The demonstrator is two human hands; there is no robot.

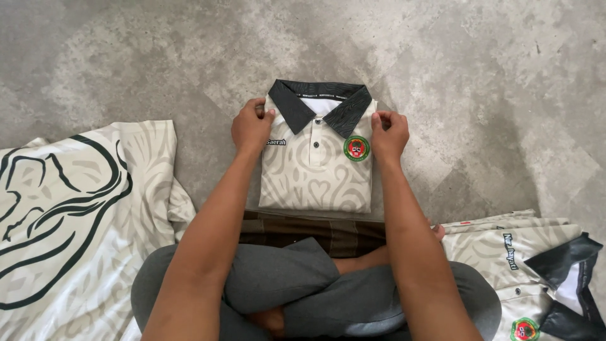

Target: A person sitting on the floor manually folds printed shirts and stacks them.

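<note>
We see the left hand [250, 128] closed on the left shoulder edge of a folded polo shirt [315, 173], the fingers curled over the cloth and the thumb on top. The right hand [389, 134] pinches the right shoulder edge in the same way, with the fingertips pressed together on the fabric. Both hands are holding the shirt, one on each side of the collar [319, 103].

The shirt lies flat on the floor, folded into a neat rectangle, front side up. It is cream with a pale swirl pattern. The dark collar is at 12 o'clock from the hands, and a round red and green badge [356, 148] sits just beside the right hand, toward 9 o'clock from it. Small dark buttons run down the middle below the collar.

At 6 o'clock from the shirt we see a brown striped cloth [315, 230] touching its lower edge, and then the crossed legs in grey trousers [297, 284] of the person. At 8 o'clock, well apart from the hands, a large cream cloth with dark curved lines [69, 208] is spread out. At 4 o'clock lies a stack of shirts of the same kind [530, 265], with a dark collar and a badge visible. Everything rests on a grey concrete floor [473, 76].
</note>
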